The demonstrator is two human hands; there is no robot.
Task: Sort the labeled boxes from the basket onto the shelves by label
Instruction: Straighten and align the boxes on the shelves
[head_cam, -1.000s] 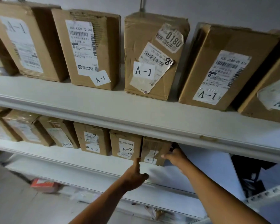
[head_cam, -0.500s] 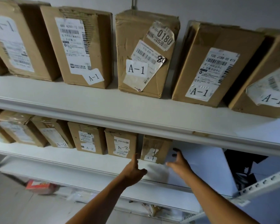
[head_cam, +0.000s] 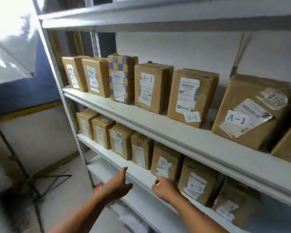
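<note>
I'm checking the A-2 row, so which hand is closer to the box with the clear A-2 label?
Right. The right hand hovers just left of the A-2 box, by the shelf edge; the left hand is farther left, holding nothing.

Brown matt cardboard boxes (head_cam: pixel 192 96), some creased, white paper labels (head_cam: pixel 191 117) stuck on. One checkered-print box (head_cam: pixel 122 78). White painted metal shelves (head_cam: pixel 175 132), smooth, slight sheen. Perforated metal upright (head_cam: pixel 95 43).
</note>
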